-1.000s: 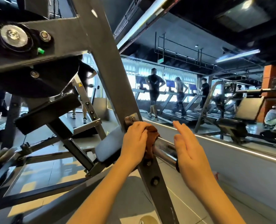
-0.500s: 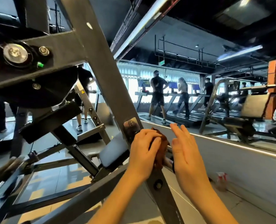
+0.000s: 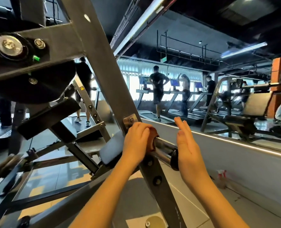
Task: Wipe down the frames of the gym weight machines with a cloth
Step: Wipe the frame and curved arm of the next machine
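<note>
- Brown cloth (image 3: 152,137), crumpled and soft, is sitting bunched at the inner end of the round chrome peg (image 3: 164,146), against the flat-sided matte grey frame beam (image 3: 107,76).
- Left hand (image 3: 136,142) is gripping the cloth, fingers curled over it.
- Right hand (image 3: 187,145) is hovering beside the peg's black end cap (image 3: 174,159), fingers straight, holding nothing.

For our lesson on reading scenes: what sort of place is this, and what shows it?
Most likely a gym. People stand on a row of treadmills, a grey weight machine frame fills the foreground, and a chrome bar sticks out of it.
</note>
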A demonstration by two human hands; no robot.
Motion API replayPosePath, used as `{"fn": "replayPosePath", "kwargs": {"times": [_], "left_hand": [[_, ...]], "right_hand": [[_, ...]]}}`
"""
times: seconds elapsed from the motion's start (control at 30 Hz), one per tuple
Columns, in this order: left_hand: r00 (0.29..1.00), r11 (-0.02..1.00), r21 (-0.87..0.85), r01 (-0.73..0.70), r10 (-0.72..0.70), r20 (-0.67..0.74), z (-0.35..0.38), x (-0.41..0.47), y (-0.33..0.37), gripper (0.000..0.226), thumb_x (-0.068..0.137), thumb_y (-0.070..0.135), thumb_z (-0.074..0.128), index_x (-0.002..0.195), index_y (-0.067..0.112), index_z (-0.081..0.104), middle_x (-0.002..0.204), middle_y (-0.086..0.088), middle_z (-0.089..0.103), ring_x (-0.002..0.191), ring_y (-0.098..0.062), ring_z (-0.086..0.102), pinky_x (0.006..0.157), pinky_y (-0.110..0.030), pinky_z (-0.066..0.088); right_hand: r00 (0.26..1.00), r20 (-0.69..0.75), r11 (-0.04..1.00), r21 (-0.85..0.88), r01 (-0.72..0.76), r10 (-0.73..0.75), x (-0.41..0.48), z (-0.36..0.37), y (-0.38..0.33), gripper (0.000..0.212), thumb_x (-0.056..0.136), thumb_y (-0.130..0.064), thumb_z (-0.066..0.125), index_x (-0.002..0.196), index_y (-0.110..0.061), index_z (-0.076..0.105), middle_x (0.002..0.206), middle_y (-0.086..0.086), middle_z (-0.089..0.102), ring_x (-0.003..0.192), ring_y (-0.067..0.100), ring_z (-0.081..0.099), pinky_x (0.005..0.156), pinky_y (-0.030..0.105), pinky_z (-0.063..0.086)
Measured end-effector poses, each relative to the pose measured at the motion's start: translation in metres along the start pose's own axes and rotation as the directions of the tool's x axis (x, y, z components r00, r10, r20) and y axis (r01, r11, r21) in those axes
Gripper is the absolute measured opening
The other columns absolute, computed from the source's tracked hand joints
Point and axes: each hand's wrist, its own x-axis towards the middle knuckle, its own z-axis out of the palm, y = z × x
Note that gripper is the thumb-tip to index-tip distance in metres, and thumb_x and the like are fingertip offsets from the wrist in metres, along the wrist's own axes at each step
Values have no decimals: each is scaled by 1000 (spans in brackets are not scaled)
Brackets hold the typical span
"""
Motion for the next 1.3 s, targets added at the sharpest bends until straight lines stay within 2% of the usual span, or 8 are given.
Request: {"fn": "replayPosePath", "kwargs": {"times": [0.17, 0.37, 0.5, 0.73, 0.93, 1.1, 1.2, 1.3], "left_hand": [[996, 994, -87, -71, 66, -56, 13, -41, 35, 20, 90, 42, 39, 93, 36, 58, 101, 26, 48, 105, 0, 46, 94, -16, 35], [1000, 1000, -15, -1, 1, -24, 0, 3, -2, 35, 87, 45, 32, 95, 29, 62, 97, 20, 50, 101, -6, 51, 98, -37, 40], [997, 983, -178, -50, 40, -58, 14, -37, 22, 21, 91, 34, 40, 95, 45, 58, 107, 24, 51, 111, -4, 50, 102, -30, 39], [998, 995, -100, 8, -14, -65, 6, -10, 3, 29, 92, 35, 34, 98, 30, 62, 104, 22, 51, 107, 1, 50, 105, -37, 38], [992, 976, -182, -119, 107, -71, 12, -33, 15, 27, 94, 39, 35, 103, 43, 60, 113, 19, 54, 117, -10, 52, 105, -35, 39], [992, 978, -203, 49, -72, -107, 11, -25, 11, 26, 94, 31, 36, 102, 38, 60, 113, 21, 52, 117, -6, 50, 108, -37, 38], [996, 969, -244, -28, 5, -94, 13, -64, 27, 28, 95, 29, 39, 114, 45, 53, 123, 29, 47, 127, -3, 43, 109, -21, 31], [994, 979, -187, -85, 70, -89, 7, -53, 17, 29, 96, 39, 37, 120, 42, 52, 128, 25, 47, 128, -6, 44, 111, -25, 33]], "right_hand": [[1000, -14, 1000, 4, 19, -19, -3, 2, 2, 38, 88, -53, 22, 126, -59, 22, 131, -50, 12, 135, -23, 2, 120, 22, 4], [1000, 3, 1000, -11, -9, 9, -2, 0, -2, 48, 91, -61, 23, 138, -50, 22, 136, -46, 8, 140, -14, 1, 116, 18, 4], [1000, -20, 999, -34, -22, 21, -4, 3, 3, 55, 87, -59, 21, 141, -48, 24, 154, -29, 11, 145, -5, -1, 123, 35, 5], [999, -20, 999, -27, -47, 47, -5, 2, 3, 58, 86, -61, 21, 143, -48, 25, 158, -23, 12, 146, -2, -2, 123, 39, 6], [999, -33, 1000, -16, 6, -6, -4, 4, 1, 52, 81, -71, 18, 131, -58, 23, 156, -25, 16, 143, -10, 2, 122, 34, 6], [1000, 15, 1000, -14, -18, 18, -7, -1, 0, 48, 88, -56, 19, 136, -50, 18, 143, -41, 9, 140, -15, -2, 122, 30, 2], [1000, -2, 1000, 19, -4, 4, -7, 2, 1, 46, 89, -54, 20, 135, -50, 22, 135, -46, 11, 136, -22, 0, 122, 31, 4], [1000, -16, 1000, 25, -12, 12, -6, 3, -1, 48, 89, -55, 20, 136, -50, 23, 136, -46, 11, 136, -22, 1, 122, 31, 4]]}}
